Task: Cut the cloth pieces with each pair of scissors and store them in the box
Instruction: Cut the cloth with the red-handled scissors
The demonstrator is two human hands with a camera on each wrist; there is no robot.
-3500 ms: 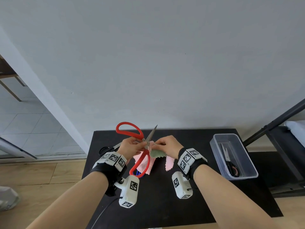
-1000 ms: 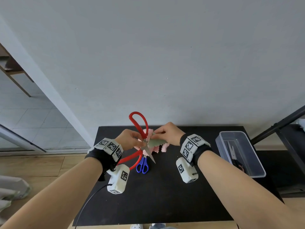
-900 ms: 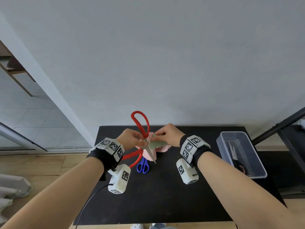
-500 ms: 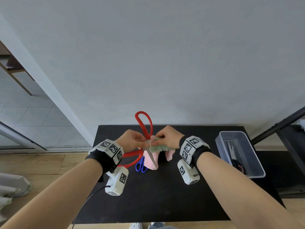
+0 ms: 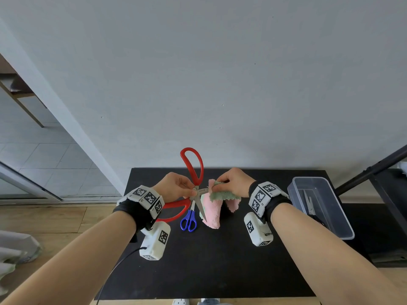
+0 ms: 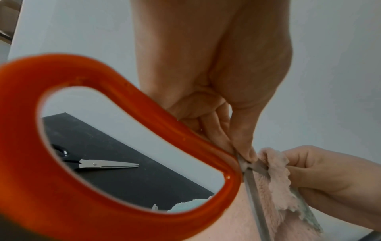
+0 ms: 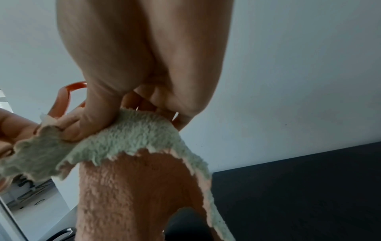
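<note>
You hold the red scissors [image 5: 192, 188] in your left hand [image 5: 176, 187], fingers pinched on the metal right at the pivot, the two big handle loops swung wide apart, one pointing up toward the wall, the other down by your wrist. Your right hand [image 5: 234, 182] is clamped on the top edge of the cloth piece [image 5: 217, 202], thumb over a folded green flap, the pink side hanging free above the middle of the table [image 5: 209, 260], toward its back edge.

The cloth is a light, soft, fluffy terry that droops and folds on itself, so it will likely bunch between the blades unless you keep it taut; grip it close beside the cut line. The scissors are stiff and look top-heavy held this way; taking the loops would give you more control than pinching the pivot.

Compared with half a second ago, the cloth hangs slightly lower and the blades sit more plainly at its upper edge. The blue scissors [image 5: 189, 221] lie on the table under your hands, a black-handled pair [image 6: 97, 163] lies near the left edge, and another pair rests in the box [image 5: 343, 230] at the right edge.
</note>
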